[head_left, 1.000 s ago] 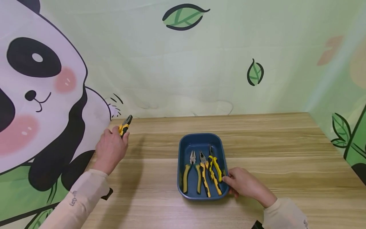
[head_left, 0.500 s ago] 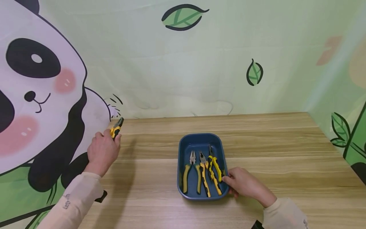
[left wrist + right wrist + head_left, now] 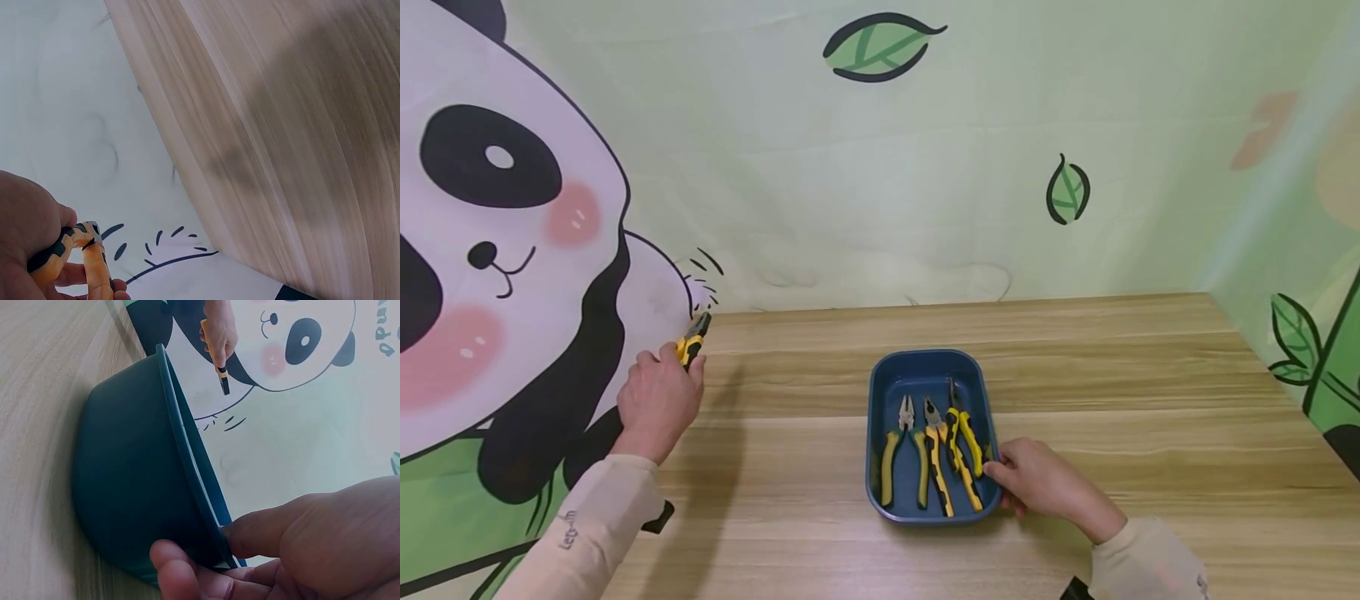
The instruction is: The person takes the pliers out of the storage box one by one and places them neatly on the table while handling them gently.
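My left hand grips a pair of yellow-and-black pliers above the table's left side, jaw tip pointing up and away. In the left wrist view the fingers wrap the orange-looking handles. My right hand pinches the right rim of a blue rectangular tub, thumb at the inside edge and fingers curled under the outside, as the right wrist view shows. Inside the tub lie olive-handled pliers, yellow-and-black pliers and, at the right, overlapping yellow-and-black pliers.
The wood-grain table reaches back to a pale green backdrop printed with leaves. A large printed panda covers the backdrop's left side, behind the left hand. The left arm's shadow falls on the table.
My left hand has moved left and slightly down in the head view, carrying the pliers away from the tub. My right hand and the tub have stayed in place.
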